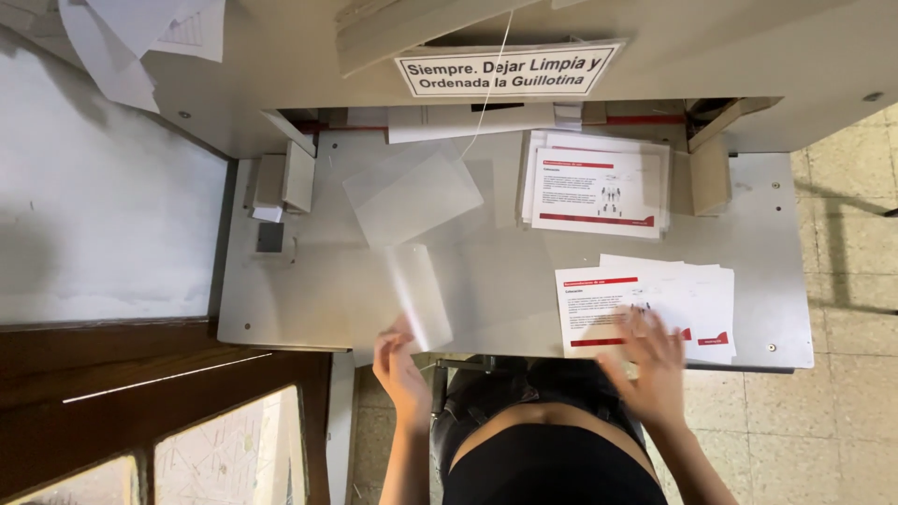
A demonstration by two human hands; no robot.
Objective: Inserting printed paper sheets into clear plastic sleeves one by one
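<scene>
Your left hand [400,367] pinches a clear plastic sheet [418,295] by its bottom edge, lifting it off the grey metal cutter table [318,290] so it hangs free. Your right hand [650,367], fingers spread flat and gripping nothing, presses the near stack of white red-banded printed cards [655,299] to steady it

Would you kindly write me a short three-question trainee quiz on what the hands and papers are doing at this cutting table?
1. True or false: the left hand holds a clear plastic sheet.
2. Which does the right hand rest on? A) the near stack of printed leaflets B) the far stack of printed leaflets C) the second clear sheet
3. Fill in: the leaflets are white with ___ bars.

Key: 1 true; 2 A; 3 red.
</scene>
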